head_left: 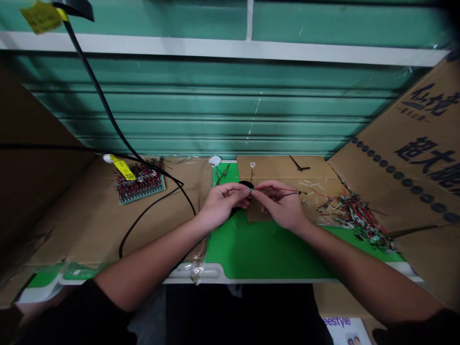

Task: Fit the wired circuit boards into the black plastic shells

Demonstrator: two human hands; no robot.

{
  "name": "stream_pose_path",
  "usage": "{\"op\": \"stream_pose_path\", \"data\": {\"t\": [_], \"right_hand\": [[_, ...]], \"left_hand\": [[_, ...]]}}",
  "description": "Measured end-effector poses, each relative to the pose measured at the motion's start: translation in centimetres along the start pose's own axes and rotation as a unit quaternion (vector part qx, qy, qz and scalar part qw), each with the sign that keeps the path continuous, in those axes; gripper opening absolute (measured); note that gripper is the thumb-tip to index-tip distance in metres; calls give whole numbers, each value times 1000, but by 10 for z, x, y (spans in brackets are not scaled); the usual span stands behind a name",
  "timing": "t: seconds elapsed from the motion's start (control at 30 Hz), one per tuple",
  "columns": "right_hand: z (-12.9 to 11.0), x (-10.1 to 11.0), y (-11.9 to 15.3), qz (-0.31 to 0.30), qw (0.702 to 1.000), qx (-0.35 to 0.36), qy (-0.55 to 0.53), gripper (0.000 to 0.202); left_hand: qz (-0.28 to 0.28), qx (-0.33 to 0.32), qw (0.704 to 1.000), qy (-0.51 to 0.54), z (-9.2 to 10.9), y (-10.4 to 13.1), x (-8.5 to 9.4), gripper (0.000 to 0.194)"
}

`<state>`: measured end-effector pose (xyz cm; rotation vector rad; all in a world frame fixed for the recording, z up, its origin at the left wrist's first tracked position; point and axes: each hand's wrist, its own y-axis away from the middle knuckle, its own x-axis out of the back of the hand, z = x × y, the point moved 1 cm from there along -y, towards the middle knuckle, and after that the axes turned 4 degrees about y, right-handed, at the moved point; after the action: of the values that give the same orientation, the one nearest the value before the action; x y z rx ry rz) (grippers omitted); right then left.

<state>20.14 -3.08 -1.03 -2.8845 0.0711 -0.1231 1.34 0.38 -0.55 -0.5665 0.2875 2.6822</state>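
Observation:
My left hand [225, 202] and my right hand [282, 203] meet over the green table, fingertips pinched together. Thin red and black wires [289, 190] run out from my right hand toward the right. Between both sets of fingertips is the small end of this wired part, too tiny to make out clearly. Just behind my left fingers a round black object [246, 183] shows, partly covered. A thin stem with a whitish tip [252, 165] rises behind the fingertips.
A tangled pile of wired parts [362, 218] lies at right. On the left cardboard [82, 211] sits a green board packed with wired components [142, 184]. A black cable [108, 108] crosses the left side. A black angled piece [299, 164] and cut bits [312, 186] lie behind my right hand.

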Motion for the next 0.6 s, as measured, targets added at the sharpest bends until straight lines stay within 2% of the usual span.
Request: {"op": "stream_pose_path", "data": {"t": [0.17, 0.37, 0.6], "right_hand": [[1, 2, 2, -8, 997, 52, 56, 24], [-3, 5, 1, -4, 994, 73, 77, 20], [-3, 5, 2, -16, 992, 86, 93, 17]], "left_hand": [[19, 19, 999, 33, 1, 1, 0, 38], [19, 24, 998, 55, 6, 1, 2, 34], [34, 63, 994, 80, 3, 1, 3, 32]]}}
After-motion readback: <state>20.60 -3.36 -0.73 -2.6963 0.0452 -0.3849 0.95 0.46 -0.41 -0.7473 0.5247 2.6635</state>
